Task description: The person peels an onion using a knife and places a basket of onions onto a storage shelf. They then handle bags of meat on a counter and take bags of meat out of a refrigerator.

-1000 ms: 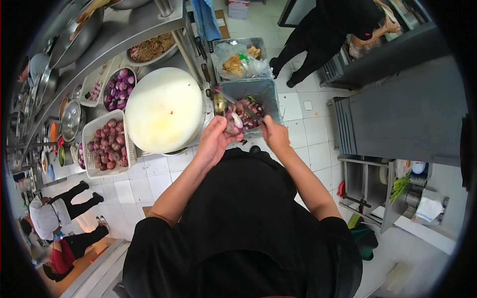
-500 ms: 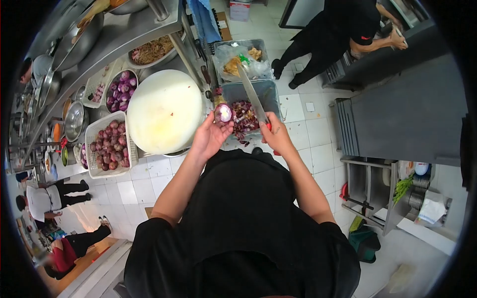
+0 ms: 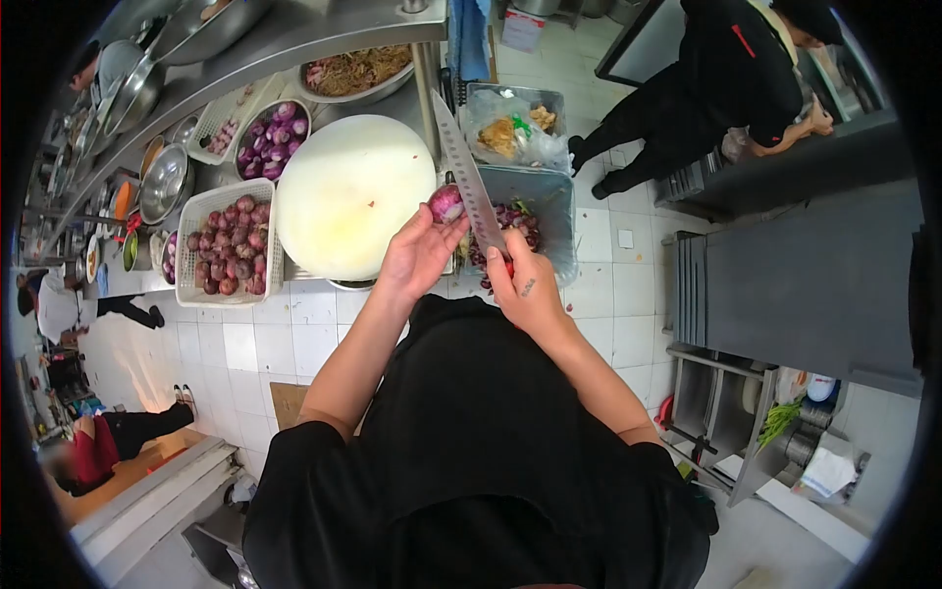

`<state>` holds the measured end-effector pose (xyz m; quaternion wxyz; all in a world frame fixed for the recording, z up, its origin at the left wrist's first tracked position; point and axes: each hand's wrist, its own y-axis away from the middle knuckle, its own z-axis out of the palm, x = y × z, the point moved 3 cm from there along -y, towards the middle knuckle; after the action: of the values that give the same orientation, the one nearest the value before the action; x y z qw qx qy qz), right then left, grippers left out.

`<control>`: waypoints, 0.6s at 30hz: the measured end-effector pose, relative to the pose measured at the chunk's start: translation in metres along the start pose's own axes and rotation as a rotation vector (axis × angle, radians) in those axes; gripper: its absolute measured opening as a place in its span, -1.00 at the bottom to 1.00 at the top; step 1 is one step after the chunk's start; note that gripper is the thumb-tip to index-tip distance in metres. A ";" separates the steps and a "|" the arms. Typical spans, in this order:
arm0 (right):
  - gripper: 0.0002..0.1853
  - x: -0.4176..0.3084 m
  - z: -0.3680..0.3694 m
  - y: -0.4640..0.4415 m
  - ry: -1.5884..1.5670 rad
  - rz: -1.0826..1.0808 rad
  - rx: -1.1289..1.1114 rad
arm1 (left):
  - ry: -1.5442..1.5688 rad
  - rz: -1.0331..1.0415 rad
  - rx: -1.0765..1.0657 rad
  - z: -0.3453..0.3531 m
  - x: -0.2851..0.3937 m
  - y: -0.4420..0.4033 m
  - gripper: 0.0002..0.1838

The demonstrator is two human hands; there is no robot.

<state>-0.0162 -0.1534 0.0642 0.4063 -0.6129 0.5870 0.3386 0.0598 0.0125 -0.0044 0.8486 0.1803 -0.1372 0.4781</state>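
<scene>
My left hand [image 3: 420, 253] holds a purple onion [image 3: 446, 203] at its fingertips, palm up. Wrapped round the red handle of a large knife [image 3: 465, 172] is my right hand [image 3: 530, 288]; the blade points away from me, beside the onion and close to it. Below the knife, a grey bin [image 3: 555, 221] contains onion skins [image 3: 517, 224]. To the left of my hands lies a round white cutting board [image 3: 343, 201] with a few small scraps on it.
A white basket of unpeeled onions [image 3: 235, 245] and a bowl of peeled purple onions [image 3: 273, 139] stand left of the board. A second bin [image 3: 478, 101] holds a plastic bag and scraps. A co-worker [image 3: 726, 79] in black stands at the right counter; other people are at far left.
My right hand has brought the knife leftward, its blade now beside the onion. The onion has turned so its purple side shows instead of the pale cut end. The view has shifted slightly.
</scene>
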 end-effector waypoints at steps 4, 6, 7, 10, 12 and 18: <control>-0.87 -0.009 0.006 -0.003 0.005 -0.035 -0.014 | -0.001 0.000 -0.012 -0.002 0.003 0.009 -0.34; -0.87 -0.011 0.008 -0.004 -0.006 -0.023 -0.022 | -0.056 0.006 -0.076 0.002 0.004 0.013 -0.31; -0.87 -0.011 0.009 -0.005 -0.043 -0.008 -0.016 | -0.113 0.008 -0.141 0.006 0.005 0.016 -0.27; -0.87 -0.014 0.008 -0.008 -0.093 0.002 -0.018 | -0.180 -0.035 -0.161 0.010 0.005 0.022 -0.24; -0.86 -0.017 0.004 -0.009 -0.106 0.000 -0.025 | -0.252 -0.016 -0.178 0.010 0.012 0.024 -0.24; -0.85 -0.037 -0.009 -0.008 0.058 -0.063 -0.127 | -0.690 0.015 -0.306 0.000 0.049 0.022 -0.31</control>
<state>-0.0119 -0.1452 0.1022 0.3600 -0.6650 0.5564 0.3444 0.0655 0.0598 0.0196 0.7660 0.2007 -0.4862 0.3695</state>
